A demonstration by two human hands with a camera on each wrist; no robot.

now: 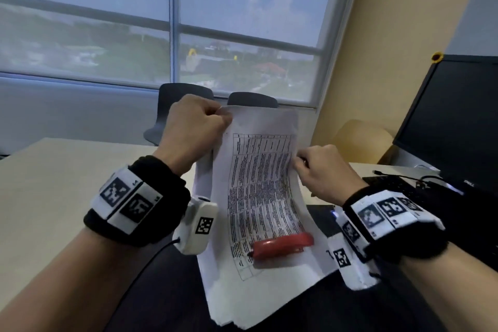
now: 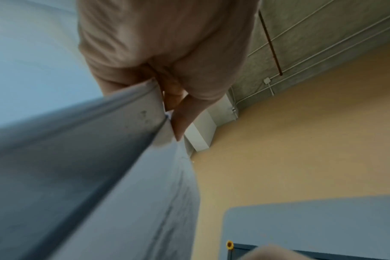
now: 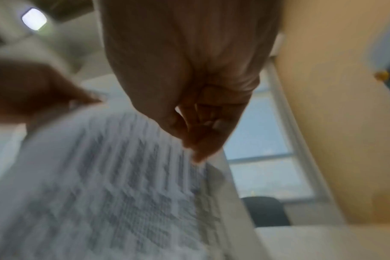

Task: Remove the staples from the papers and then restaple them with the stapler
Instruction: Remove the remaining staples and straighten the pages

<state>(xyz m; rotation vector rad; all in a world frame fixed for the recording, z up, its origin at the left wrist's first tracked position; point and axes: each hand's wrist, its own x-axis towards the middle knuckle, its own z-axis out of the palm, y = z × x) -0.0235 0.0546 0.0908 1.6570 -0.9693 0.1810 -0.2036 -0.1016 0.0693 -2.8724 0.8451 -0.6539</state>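
**Papers raised, pinched at top corner and right edge**

Left hand (image 1: 195, 127) is curled, pinching the top left corner of the papers (image 1: 258, 183). Right hand (image 1: 324, 174) is curled at the sheets' right edge, lower than the left grip; whether it pinches the edge cannot be told. Red stapler (image 1: 281, 245) lies on the papers' lower part, well below both grips, nearer the right wrist.
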